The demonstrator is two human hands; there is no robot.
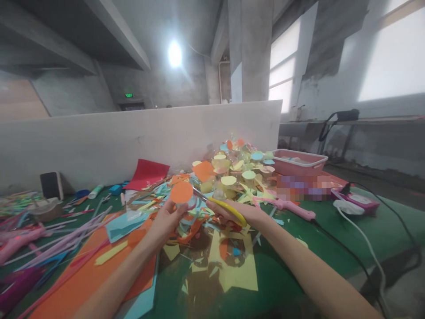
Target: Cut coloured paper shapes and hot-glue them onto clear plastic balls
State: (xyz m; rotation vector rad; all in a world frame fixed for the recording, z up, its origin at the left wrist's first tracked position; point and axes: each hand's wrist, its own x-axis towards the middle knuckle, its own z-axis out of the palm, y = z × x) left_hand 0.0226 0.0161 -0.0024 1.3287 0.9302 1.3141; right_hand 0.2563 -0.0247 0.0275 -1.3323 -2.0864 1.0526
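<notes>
Between the fingers of my left hand (171, 215) is an orange paper disc (181, 192), held upright by its lower edge. My right hand (229, 212) grips a pair of scissors (229, 211) with yellow handles, its metal blades reaching up and left beside the disc. Whether the blades touch the paper I cannot tell. Under both hands lies a heap of paper scraps (189, 226) in orange, yellow and blue. Just behind stands a pile of clear rounded pieces topped with paper discs (228, 180). A yellow sheet with cut-outs (234, 274) lies in front.
Orange sheets (86, 270) and lilac strips lie to the left, near a pink glue gun (23, 241). Another pink glue gun (295, 209) with a black cord rests right. A pink basin (300, 164) stands behind it. A white board (139, 137) closes off the green table's back.
</notes>
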